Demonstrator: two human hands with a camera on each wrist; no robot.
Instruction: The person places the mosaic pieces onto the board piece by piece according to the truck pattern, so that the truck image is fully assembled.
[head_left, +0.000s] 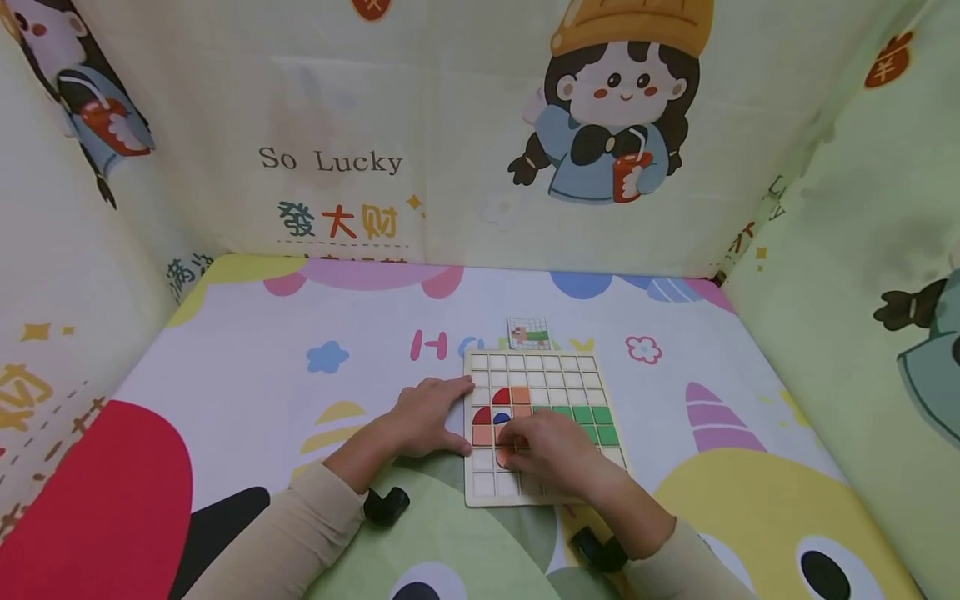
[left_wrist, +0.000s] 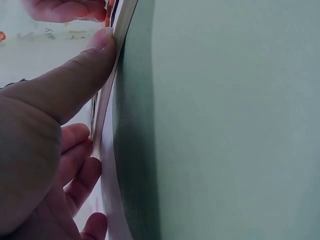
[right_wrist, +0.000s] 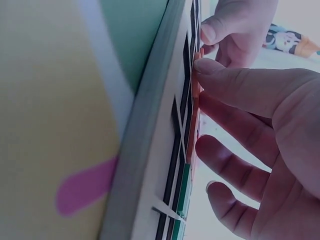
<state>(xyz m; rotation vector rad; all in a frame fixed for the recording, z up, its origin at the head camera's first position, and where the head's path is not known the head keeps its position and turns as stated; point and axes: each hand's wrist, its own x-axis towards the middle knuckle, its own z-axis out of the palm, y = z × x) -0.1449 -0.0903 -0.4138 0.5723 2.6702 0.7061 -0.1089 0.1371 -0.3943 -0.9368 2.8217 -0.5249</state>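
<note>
A pale board (head_left: 483, 486) divided into square cells lies flat on the table. My left hand (head_left: 426, 417) rests at its left side, thumb and fingers spread along the edge (left_wrist: 106, 95). Over the lower middle of the grid, my right hand (head_left: 557, 454) pinches a small orange tile (right_wrist: 195, 82) between thumb and fingertips, close over the cells. Red rounded tiles (head_left: 482, 416), a tile with a blue shape (head_left: 501, 418), an orange square tile (head_left: 520, 395) and several green tiles (head_left: 602, 415) sit in the cells. My right hand covers some of the middle cells.
A small picture card (head_left: 528, 333) with a coloured grid pattern lies just behind the board. The table is covered by a printed cloth (head_left: 247, 358). Printed fabric walls (head_left: 465, 167) stand behind and at both sides.
</note>
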